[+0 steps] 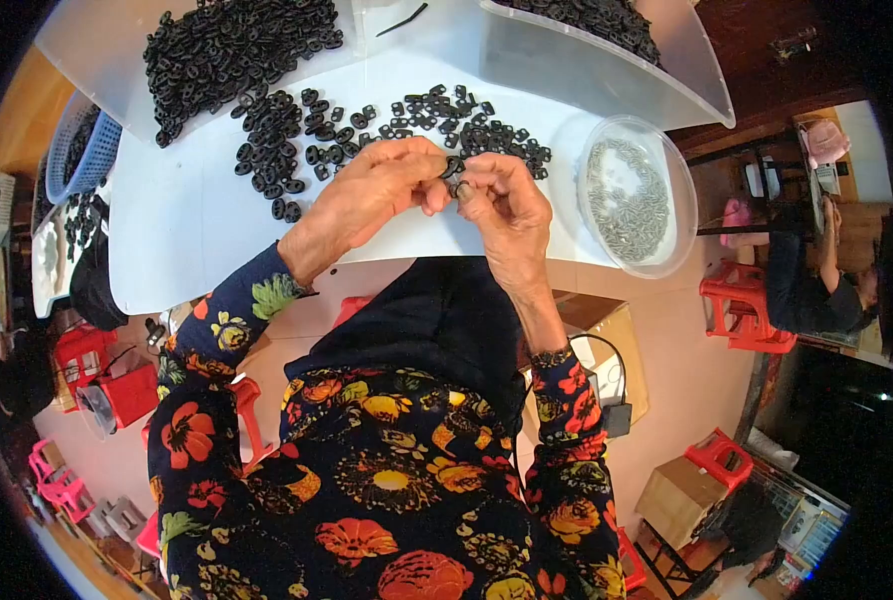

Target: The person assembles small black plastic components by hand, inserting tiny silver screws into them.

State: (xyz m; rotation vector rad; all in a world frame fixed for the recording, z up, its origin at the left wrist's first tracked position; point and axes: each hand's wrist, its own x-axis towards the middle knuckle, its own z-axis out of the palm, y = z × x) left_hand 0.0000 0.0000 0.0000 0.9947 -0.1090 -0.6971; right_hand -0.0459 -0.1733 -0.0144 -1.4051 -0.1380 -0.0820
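Note:
Over the near part of the white table, my two hands meet fingertip to fingertip. Thumb and fingers of my left hand (374, 195) pinch a small black plastic piece (453, 167). My right hand (511, 212) is closed in a pinch just against that piece; what lies between its fingertips is too small and covered to name. Just beyond my left hand are loose black oval pieces with two holes (269, 140). Smaller black pieces (506, 140) lie scattered behind my right hand. A round clear tub (688, 205) of short metal pins (626, 215) stands right of it.
Two translucent bins, one at the far left (116, 60) and one at the far right (566, 80), hold heaps of black pieces. A blue basket (94, 150) is at the left. Red stools (741, 305) and cardboard boxes (678, 498) stand on the floor; another person sits at the right.

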